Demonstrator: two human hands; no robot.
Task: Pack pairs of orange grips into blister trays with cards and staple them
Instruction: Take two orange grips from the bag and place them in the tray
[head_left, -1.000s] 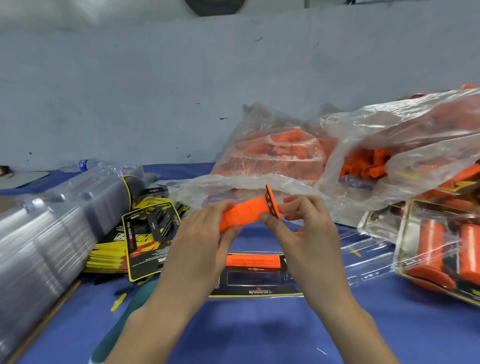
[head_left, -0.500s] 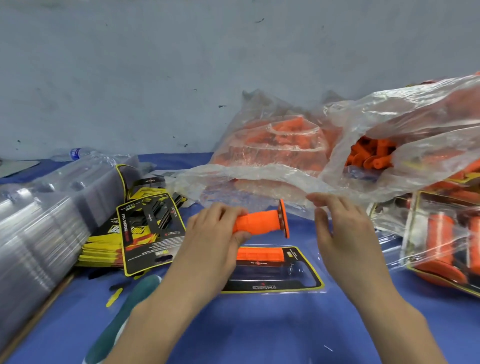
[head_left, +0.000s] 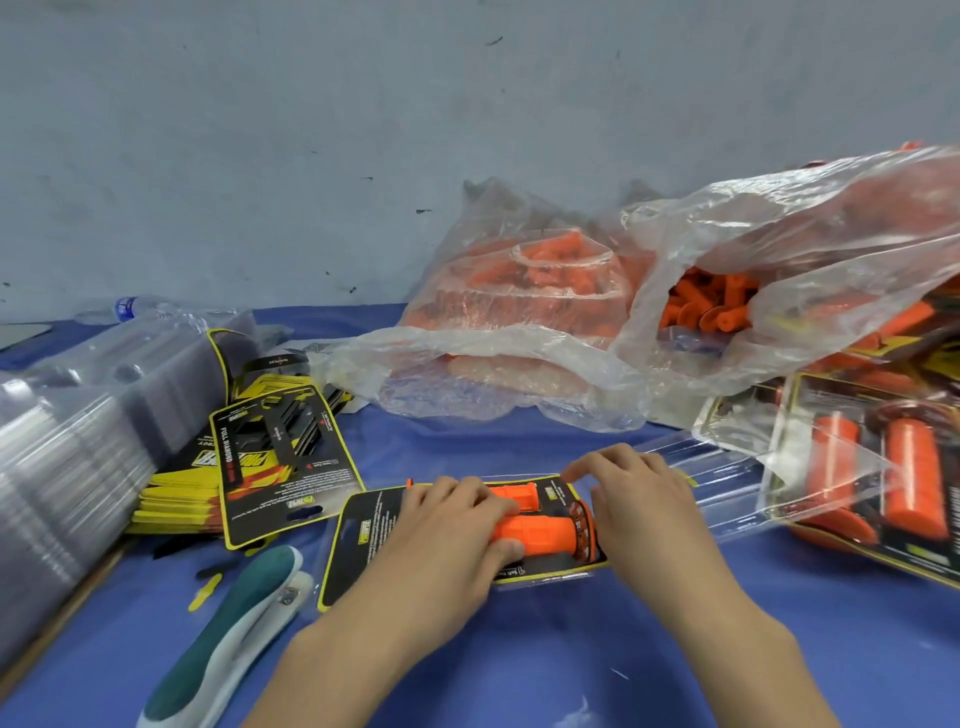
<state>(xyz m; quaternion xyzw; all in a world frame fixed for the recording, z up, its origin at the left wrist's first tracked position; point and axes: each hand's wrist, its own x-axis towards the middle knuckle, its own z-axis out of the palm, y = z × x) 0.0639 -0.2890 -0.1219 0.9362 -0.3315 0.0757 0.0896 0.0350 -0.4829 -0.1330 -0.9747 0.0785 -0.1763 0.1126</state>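
Clasping nearer orange grip (head_left: 540, 532) in blister tray (head_left: 358, 540) with left hand (head_left: 452, 525); right hand (head_left: 639, 499) just beside, bent-fingered, grasp impossible to tell.

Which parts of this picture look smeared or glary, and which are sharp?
Head view: the stack of clear trays at the left edge is streaked with blur, while the left hand and the orange grip it holds look sharp; the plastic bag catches white glare.

Left hand (head_left: 457, 525) curled, gripping; right hand (head_left: 641, 501) arched, fingertips down
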